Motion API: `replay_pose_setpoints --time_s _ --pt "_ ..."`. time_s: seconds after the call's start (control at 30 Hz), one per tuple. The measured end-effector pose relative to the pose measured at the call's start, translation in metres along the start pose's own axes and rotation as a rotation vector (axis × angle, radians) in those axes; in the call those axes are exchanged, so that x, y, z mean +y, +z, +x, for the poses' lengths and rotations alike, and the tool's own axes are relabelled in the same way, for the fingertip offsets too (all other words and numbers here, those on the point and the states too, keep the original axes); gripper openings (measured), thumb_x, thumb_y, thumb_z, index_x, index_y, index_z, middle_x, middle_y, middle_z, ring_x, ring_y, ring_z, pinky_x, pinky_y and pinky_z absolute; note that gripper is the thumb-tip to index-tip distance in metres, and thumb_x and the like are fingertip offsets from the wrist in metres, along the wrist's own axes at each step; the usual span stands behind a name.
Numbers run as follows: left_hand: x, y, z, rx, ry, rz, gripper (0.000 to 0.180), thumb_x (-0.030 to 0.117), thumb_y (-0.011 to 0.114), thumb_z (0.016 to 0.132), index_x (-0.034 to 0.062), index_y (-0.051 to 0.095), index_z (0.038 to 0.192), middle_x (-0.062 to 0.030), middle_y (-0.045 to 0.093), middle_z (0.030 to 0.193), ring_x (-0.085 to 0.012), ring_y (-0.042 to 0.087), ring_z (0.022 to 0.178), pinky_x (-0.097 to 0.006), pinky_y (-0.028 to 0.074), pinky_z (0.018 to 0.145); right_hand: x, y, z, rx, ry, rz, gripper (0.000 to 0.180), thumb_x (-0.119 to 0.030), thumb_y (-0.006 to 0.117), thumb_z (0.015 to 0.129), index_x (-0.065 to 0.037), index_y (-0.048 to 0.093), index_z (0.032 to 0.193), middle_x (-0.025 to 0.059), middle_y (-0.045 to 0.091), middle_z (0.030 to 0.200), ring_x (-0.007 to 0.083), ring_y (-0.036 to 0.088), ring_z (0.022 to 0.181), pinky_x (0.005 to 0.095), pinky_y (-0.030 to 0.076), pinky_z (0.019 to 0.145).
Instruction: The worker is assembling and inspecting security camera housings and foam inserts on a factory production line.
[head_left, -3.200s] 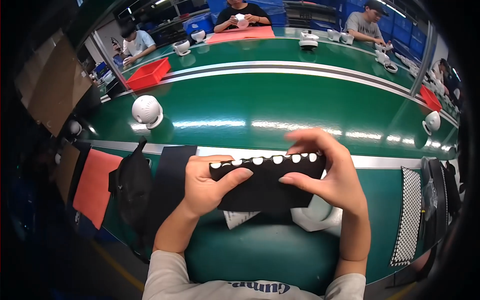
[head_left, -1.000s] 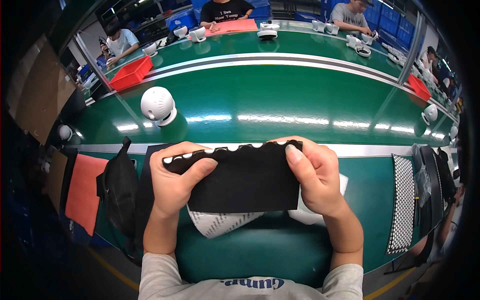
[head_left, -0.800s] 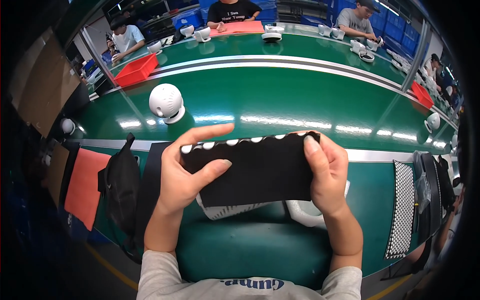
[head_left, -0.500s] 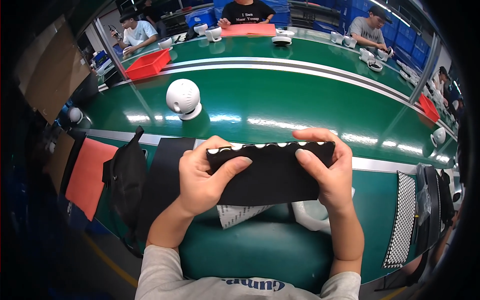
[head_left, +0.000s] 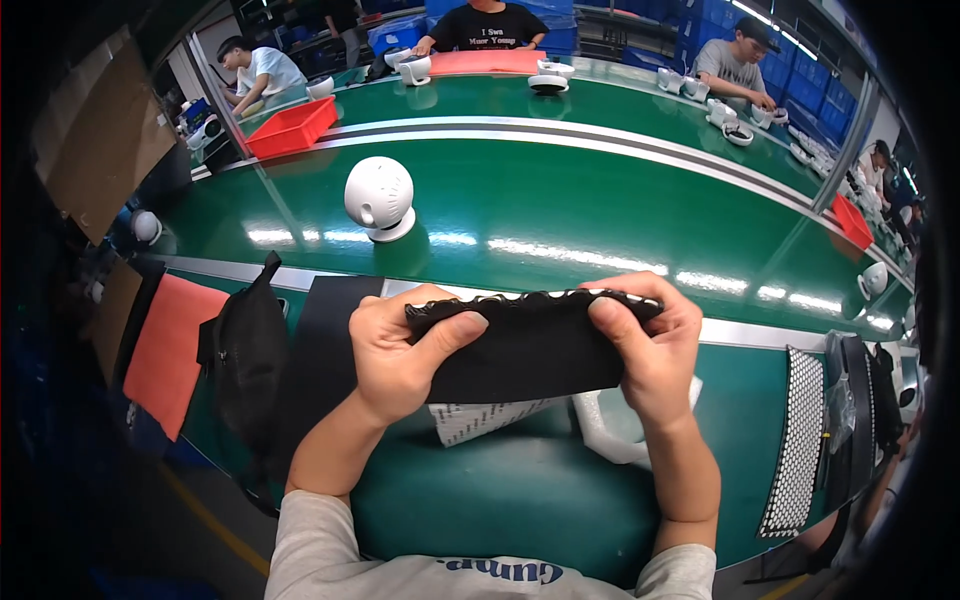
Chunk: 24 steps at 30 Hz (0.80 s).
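While left hand [head_left: 395, 358] at nine o'clock and right hand [head_left: 660, 355] at three pinch the sheet [head_left: 525, 358] with their fingers [head_left: 645, 281] above the worktop [head_left: 740, 400], the step looks like bending its twelve-o'clock edge [head_left: 540, 297]; even pressure seems needed next.

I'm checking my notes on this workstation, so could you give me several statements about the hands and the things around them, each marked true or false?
1. The left hand and the right hand grip the black sheet. True.
2. The black sheet lies flat and untouched. False: both hands hold it up.
3. The black bag lies to the right of the salmon cloth. True.
4. The black bag is beside the right hand. False: it lies to the left of the left hand.
5. The round white device stands beyond the black sheet. True.
6. The round white device touches the black sheet. False: they are apart.
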<state>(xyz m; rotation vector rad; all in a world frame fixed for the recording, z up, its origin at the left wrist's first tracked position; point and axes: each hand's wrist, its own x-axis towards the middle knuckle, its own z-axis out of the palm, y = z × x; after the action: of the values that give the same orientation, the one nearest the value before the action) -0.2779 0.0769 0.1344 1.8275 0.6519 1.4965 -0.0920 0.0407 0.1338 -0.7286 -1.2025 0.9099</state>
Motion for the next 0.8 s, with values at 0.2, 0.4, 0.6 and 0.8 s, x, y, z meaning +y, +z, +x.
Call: replay_pose_setpoints --time_s 0.2,0.4,0.6,0.8 --pt "0.001 -0.012 0.008 -0.154 -0.323 -0.133 0.009 0.007 0.059 0.075 -0.0001 0.054 0.079 0.0026 0.051 0.068 -0.003 0.044 0.067 -0.018 0.037 0.061 0.013 0.018 -0.022 0.16 -0.018 -0.026 0.015 -0.003 0.056 0.078 0.002 0.056 0.092 0.0025 0.056 0.077 0.0042 0.049 0.069 0.0169 0.04 0.063" --pt "0.015 -0.062 0.018 -0.322 -0.273 0.034 0.009 0.002 0.057 0.073 -0.0009 0.053 0.08 -0.0018 0.054 0.072 -0.0069 0.049 0.072 -0.021 0.038 0.067 0.007 0.025 -0.022 -0.393 0.486 0.053 0.017 -0.007 0.051 0.082 0.005 0.052 0.094 0.0063 0.058 0.08 0.0097 0.056 0.07 0.0216 0.048 0.06" --pt "0.041 -0.118 0.009 -0.574 -0.141 0.262 0.011 -0.005 0.058 0.068 -0.002 0.056 0.078 -0.0074 0.059 0.07 -0.0128 0.058 0.067 -0.022 0.043 0.06 0.018 0.037 -0.025 -0.927 0.346 -0.467 0.015 -0.013 0.049 0.083 -0.001 0.056 0.09 0.0106 0.062 0.073 0.0201 0.062 0.067 0.0272 0.048 0.059" --pt "0.016 -0.15 0.019 -0.367 -0.252 0.036 0.013 0.01 0.058 0.072 -0.0009 0.05 0.073 -0.0003 0.049 0.068 -0.0061 0.043 0.064 -0.019 0.035 0.058 0.068 0.021 0.024 -0.589 0.153 -0.675 0.02 -0.019 0.049 0.082 -0.001 0.058 0.08 0.0114 0.06 0.07 0.0213 0.057 0.061 0.0298 0.044 0.058"
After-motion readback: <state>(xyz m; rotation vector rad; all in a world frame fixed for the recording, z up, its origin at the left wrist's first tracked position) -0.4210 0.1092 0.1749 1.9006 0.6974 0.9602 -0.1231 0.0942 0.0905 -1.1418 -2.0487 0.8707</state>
